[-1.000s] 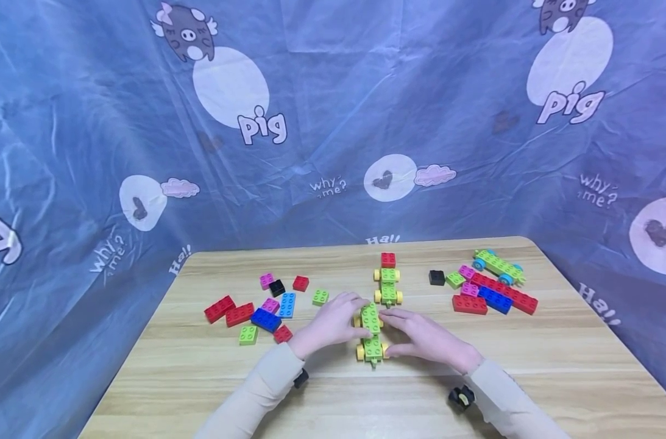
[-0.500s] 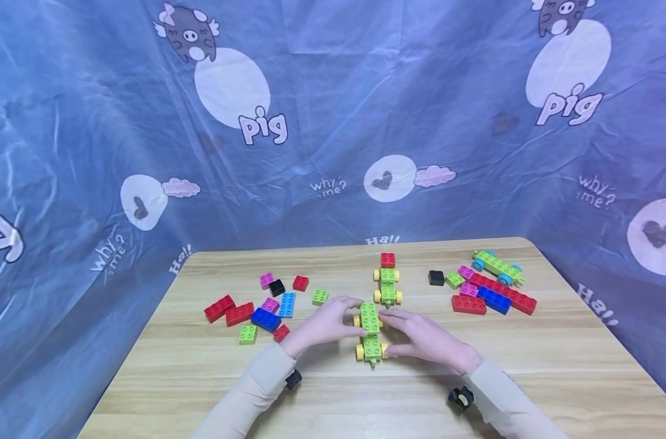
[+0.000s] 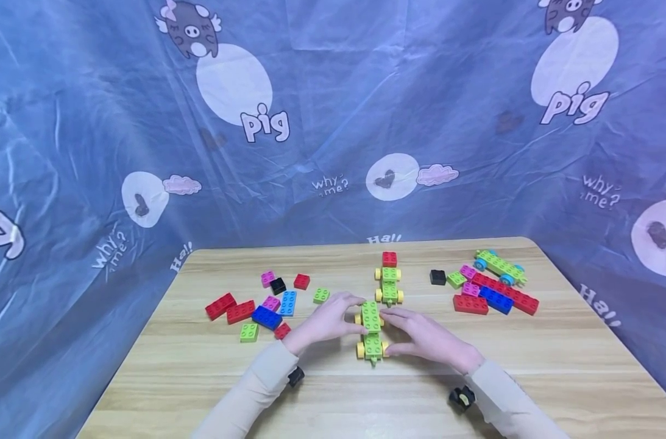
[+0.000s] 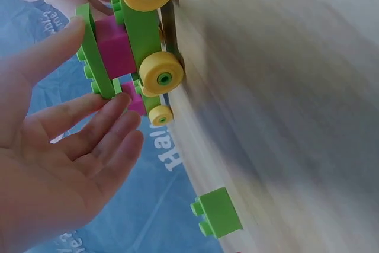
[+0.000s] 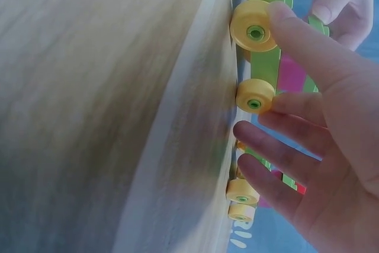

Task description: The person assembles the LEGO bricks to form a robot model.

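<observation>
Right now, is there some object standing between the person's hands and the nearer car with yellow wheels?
Nothing visible does. The left hand pinches the green plate on top of the nearer car, and the right hand touches its yellow wheels. The farther car stands beyond it, not in between.

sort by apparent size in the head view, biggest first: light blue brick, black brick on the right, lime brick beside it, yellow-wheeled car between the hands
1. Yellow-wheeled car
2. Light blue brick
3. Black brick and lime brick: too alike to rank
</observation>
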Motion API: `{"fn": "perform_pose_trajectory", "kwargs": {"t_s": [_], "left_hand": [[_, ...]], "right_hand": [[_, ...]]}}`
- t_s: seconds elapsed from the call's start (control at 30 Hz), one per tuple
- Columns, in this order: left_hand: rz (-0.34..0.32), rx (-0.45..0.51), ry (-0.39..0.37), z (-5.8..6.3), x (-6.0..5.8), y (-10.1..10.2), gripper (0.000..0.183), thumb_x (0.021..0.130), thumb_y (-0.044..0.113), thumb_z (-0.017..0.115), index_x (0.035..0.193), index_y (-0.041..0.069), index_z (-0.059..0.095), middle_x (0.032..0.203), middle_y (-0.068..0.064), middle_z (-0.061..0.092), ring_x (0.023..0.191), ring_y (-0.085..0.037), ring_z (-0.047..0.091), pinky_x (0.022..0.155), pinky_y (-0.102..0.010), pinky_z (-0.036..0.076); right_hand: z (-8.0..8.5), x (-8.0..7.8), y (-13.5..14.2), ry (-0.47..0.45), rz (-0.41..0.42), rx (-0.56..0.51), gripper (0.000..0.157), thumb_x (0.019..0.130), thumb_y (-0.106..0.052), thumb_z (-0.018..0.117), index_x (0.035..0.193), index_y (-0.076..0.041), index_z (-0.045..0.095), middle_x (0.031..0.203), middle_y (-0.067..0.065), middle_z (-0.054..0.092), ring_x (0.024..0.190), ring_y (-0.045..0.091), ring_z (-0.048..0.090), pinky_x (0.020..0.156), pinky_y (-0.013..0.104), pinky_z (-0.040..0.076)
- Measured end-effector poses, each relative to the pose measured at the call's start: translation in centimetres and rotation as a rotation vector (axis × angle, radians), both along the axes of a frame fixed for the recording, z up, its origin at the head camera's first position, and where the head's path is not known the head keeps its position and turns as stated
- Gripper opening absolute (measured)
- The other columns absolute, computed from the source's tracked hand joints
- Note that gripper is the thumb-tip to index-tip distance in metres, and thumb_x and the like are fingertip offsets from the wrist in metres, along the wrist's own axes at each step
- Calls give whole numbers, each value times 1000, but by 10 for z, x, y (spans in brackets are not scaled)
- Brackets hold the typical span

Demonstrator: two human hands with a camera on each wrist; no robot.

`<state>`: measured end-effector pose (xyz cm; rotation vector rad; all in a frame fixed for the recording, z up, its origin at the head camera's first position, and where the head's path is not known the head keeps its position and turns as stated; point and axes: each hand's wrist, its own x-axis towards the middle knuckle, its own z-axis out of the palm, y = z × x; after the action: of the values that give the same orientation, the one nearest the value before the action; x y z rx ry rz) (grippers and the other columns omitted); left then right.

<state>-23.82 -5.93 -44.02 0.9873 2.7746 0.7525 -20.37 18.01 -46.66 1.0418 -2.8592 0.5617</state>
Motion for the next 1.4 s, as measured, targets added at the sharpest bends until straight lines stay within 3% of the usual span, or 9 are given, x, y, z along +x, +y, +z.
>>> {"fn": "perform_pose_trajectory", "kwargs": {"t_s": [0.6, 1.17, 1.4], "left_hand": [[21, -55, 35, 1, 1, -2, 68, 77, 44, 72, 133, 9, 52, 132, -4, 57, 123, -21, 51, 106, -42, 42], [-9, -92, 74, 4, 1, -2, 68, 78, 44, 70, 133, 9, 51, 129, -4, 58, 120, -19, 53, 104, -37, 44], [-1, -74, 57, 2, 0, -2, 69, 79, 45, 70, 134, 9, 50, 130, -4, 57, 121, -20, 52, 105, -39, 43]], "right_hand": [[4, 1, -6, -1, 8, 16, 77, 78, -54, 64, 136, -5, 47, 141, 14, 48, 128, 33, 48, 105, 46, 41], [3, -2, -5, -12, 0, 3, 78, 77, -55, 65, 135, -6, 48, 140, 15, 48, 128, 33, 48, 105, 46, 41], [1, -3, -4, -4, 4, 3, 78, 78, -56, 64, 135, -6, 48, 141, 14, 48, 128, 32, 48, 106, 45, 41]]}}
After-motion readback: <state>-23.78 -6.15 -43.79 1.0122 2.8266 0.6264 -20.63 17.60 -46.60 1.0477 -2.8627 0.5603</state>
